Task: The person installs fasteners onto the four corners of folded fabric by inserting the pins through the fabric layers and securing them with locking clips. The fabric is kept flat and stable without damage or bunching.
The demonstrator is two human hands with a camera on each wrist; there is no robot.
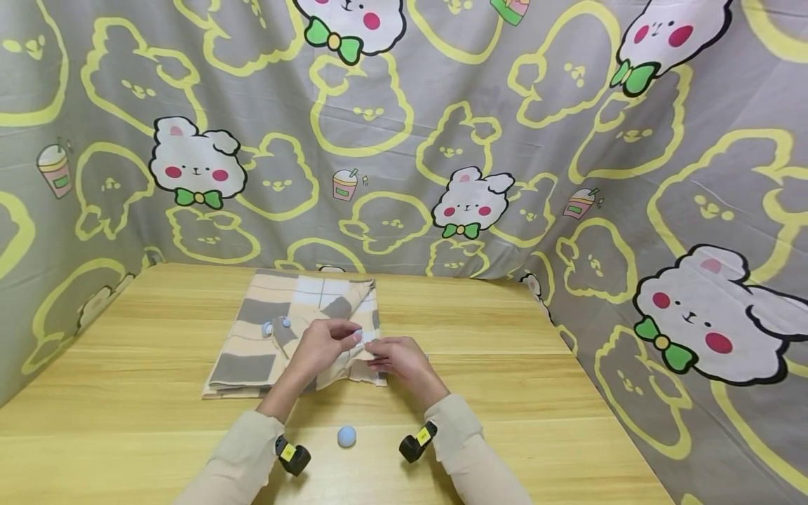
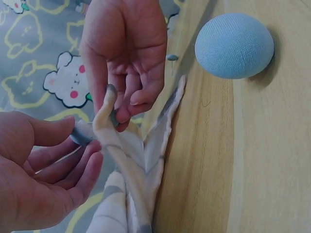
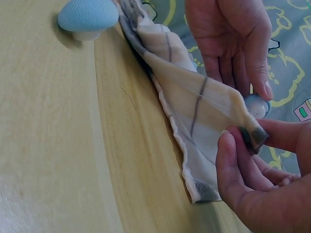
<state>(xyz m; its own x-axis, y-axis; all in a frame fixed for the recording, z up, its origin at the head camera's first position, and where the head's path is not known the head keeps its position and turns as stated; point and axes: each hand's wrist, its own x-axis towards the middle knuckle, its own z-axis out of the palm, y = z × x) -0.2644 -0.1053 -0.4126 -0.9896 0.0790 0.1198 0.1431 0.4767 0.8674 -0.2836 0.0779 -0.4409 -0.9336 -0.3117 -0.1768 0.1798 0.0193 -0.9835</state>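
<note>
A folded plaid cloth (image 1: 243,344) in beige, grey and white lies on the wooden table. My left hand (image 1: 322,344) pinches a small blue mushroom-shaped fastener (image 2: 82,132) between thumb and fingers, close beside the cloth's raised corner. That corner (image 3: 258,138) is gripped by my right hand (image 1: 404,361); a dark teal bit shows under its fingers, partly hidden. Two more blue fastener pieces (image 1: 267,330) sit at the cloth's left part. Nearer to me, a loose blue mushroom-shaped fastener (image 1: 346,436) with a domed top stands on the table between my forearms.
The wooden table (image 1: 505,421) stretches around the cloth on both sides. A grey curtain (image 1: 391,161) with cartoon animals hangs along its back and sides. In the left wrist view, a small blue-topped thing (image 2: 172,57) shows beyond the cloth. Both wrists carry black cameras (image 1: 413,447).
</note>
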